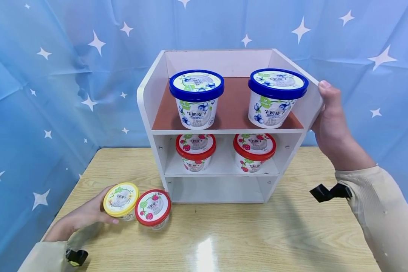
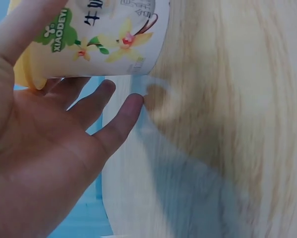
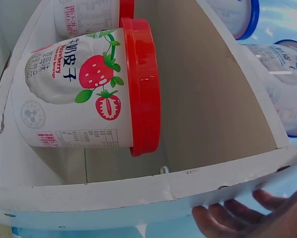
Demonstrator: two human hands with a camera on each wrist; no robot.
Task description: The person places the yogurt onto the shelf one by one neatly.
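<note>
At the table's left, my left hand (image 1: 88,213) holds a yellow-lidded tub (image 1: 121,200), thumb on the near side and fingers behind. Vanilla flowers decorate its wall (image 2: 121,44) in the left wrist view. Right beside it is a red-lidded strawberry tub (image 1: 153,208); whether the two touch, I cannot tell. A white shelf unit (image 1: 227,132) stands in the middle. Against its right outer side rests my right hand (image 1: 334,132), thumb near the top edge. Fingertips (image 3: 208,223) touch the panel's outside in the right wrist view.
Two blue-lidded blueberry tubs (image 1: 197,100) occupy the brown top level. Below them sit two red-lidded strawberry tubs (image 1: 196,151) on the middle level. The bottom level (image 1: 217,189) holds no tubs. Behind the wooden table (image 1: 241,238) hangs a blue curtain (image 1: 64,94) with white stars.
</note>
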